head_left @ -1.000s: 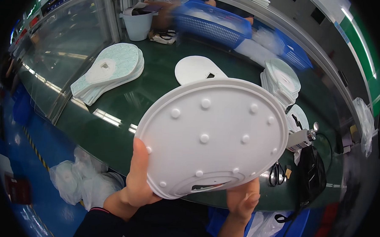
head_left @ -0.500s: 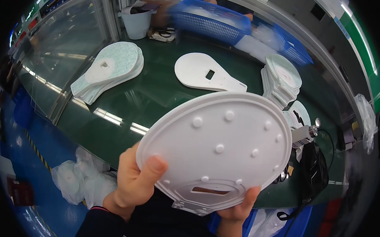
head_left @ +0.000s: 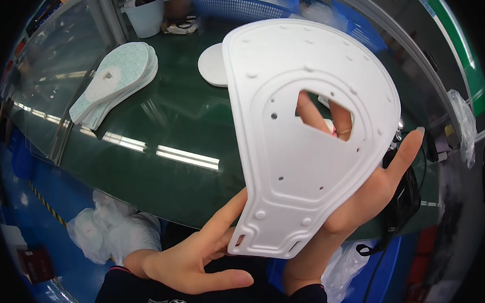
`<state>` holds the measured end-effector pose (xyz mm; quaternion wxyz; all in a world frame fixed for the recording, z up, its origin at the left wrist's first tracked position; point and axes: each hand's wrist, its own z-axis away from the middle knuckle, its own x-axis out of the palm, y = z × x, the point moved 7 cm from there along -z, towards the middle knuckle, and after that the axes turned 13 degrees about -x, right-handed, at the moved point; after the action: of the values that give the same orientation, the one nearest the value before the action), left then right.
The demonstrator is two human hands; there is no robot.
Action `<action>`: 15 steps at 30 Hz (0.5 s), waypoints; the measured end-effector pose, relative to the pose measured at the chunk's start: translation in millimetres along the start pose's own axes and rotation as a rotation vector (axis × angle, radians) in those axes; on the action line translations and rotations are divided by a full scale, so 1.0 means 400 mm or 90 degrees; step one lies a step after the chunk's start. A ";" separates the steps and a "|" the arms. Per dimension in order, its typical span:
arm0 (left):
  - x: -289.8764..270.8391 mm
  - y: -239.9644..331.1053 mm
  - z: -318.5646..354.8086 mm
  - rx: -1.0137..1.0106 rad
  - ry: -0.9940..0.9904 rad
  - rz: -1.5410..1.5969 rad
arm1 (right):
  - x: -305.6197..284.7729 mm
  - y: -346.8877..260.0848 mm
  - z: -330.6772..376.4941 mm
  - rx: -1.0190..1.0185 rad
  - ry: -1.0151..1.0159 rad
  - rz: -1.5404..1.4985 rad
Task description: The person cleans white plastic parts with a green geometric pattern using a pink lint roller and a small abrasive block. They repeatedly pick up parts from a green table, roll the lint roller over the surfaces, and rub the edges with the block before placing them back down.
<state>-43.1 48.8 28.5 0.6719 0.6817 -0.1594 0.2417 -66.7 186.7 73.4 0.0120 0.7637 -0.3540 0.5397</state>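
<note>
A large white moulded plastic plate (head_left: 302,154) with a cut-out window and small holes stands upright in front of me, its narrow end down. My right hand (head_left: 359,205) grips it from behind and the right side; two fingers show through the window. My left hand (head_left: 194,258) is open, palm up, with its fingertips touching the plate's lower left edge.
A dark green conveyor belt (head_left: 162,126) runs across. On it lie a stack of white paddle-shaped parts (head_left: 115,81) at the left and a white part (head_left: 214,66) behind the plate. A white bucket (head_left: 145,14) and blue baskets (head_left: 238,5) stand at the back. Clear plastic bags (head_left: 109,232) hang below.
The plate has been turned over and stood upright: the studded face seen before now faces away, and the side with the window faces me. My left hand let go and opened.
</note>
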 end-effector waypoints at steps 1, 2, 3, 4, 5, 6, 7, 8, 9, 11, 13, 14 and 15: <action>0.021 -0.004 -0.011 -0.020 -0.041 0.028 | 0.012 -0.054 0.008 -0.042 0.102 0.076; 0.028 -0.010 -0.011 -0.029 -0.052 0.054 | 0.018 -0.057 0.005 -0.037 0.105 0.088; 0.037 -0.006 -0.013 -0.040 -0.045 0.064 | 0.017 -0.059 -0.005 -0.033 0.107 0.100; 0.040 -0.007 -0.012 -0.035 -0.036 0.063 | 0.017 -0.059 -0.016 -0.019 0.087 0.109; 0.044 -0.010 -0.009 -0.031 -0.029 0.062 | 0.017 -0.060 -0.023 -0.007 0.070 0.119; 0.048 -0.011 -0.008 -0.028 -0.025 0.060 | 0.019 -0.066 -0.025 0.015 0.035 0.124; 0.043 -0.011 -0.003 -0.018 -0.022 0.057 | 0.017 -0.053 -0.032 0.049 -0.004 0.122; 0.038 -0.010 0.002 -0.008 -0.020 0.054 | 0.017 -0.038 -0.034 0.082 -0.042 0.120; 0.034 -0.010 0.006 0.002 -0.018 0.050 | 0.014 -0.028 -0.036 0.092 -0.056 0.111; 0.035 -0.008 0.006 0.004 -0.031 0.076 | 0.029 -0.031 -0.036 0.095 -0.080 0.108; 0.025 0.002 0.005 0.047 0.024 0.001 | 0.028 -0.040 -0.038 0.034 0.026 0.077; 0.017 0.013 0.004 0.089 0.084 -0.086 | 0.026 -0.039 -0.039 0.023 0.048 0.065; 0.010 0.018 0.010 0.124 0.127 -0.189 | 0.024 -0.035 -0.039 0.014 0.069 0.053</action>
<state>-43.2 44.9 36.7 0.6433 0.7323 0.0340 0.2209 -70.1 198.4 93.1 0.0006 0.7179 -0.3782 0.5844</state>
